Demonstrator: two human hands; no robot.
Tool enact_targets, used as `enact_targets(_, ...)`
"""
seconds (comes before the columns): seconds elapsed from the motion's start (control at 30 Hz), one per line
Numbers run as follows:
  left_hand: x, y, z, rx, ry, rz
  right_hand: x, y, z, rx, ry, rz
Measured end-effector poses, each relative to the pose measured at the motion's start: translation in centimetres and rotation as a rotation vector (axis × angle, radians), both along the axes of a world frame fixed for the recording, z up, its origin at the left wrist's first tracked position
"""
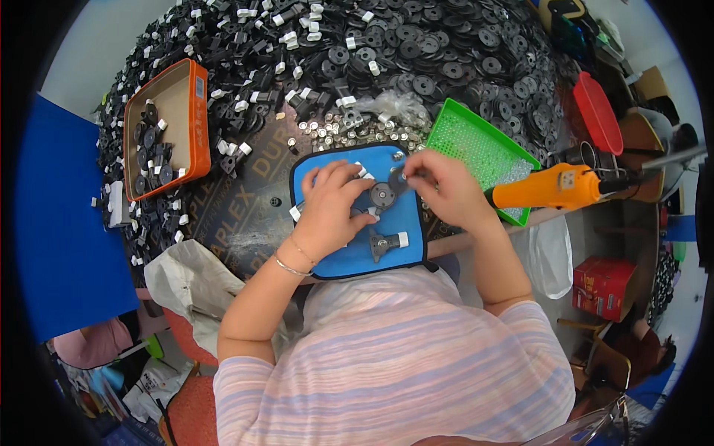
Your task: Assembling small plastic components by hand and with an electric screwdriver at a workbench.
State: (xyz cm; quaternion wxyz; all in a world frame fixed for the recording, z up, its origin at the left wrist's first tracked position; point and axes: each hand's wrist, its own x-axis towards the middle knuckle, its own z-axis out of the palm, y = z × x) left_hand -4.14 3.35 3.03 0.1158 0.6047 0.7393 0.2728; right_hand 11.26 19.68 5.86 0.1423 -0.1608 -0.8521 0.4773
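On a blue mat with black edging [338,264], my left hand [331,204] curls its fingers and thumb around a black plastic part with a round disc head [383,195]; white tips show by its fingers. My right hand [446,189] is pinched at the right side of that part, over a dark disc [399,178] that is partly blurred. Whatever sits between its fingertips is too small to make out. Nearer to me on the mat lies a loose black part with a white tip [383,244]. Small metal pieces [399,156] lie at the mat's far edge.
Beyond the mat are small silver pieces [349,134] and a large heap of black discs [446,44] and white-tipped black parts [245,37]. An orange-rimmed box [199,126] stands left. At right, an orange electric screwdriver [547,189] overlaps a green tray [476,137]; a red tray [597,111] lies beyond.
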Motion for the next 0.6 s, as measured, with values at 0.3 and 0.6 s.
enact_targets(0.3, 1.1, 2.1, -1.2, -0.003, 0.041, -0.037, 3.6, -1.9, -2.8, 0.227, -0.372, 0.109)
enact_targets(0.6, 0.9, -0.9, -0.3, 0.006, -0.027, 0.033, 4.7, -2.6, -3.3, 0.382, -0.319, 0.062)
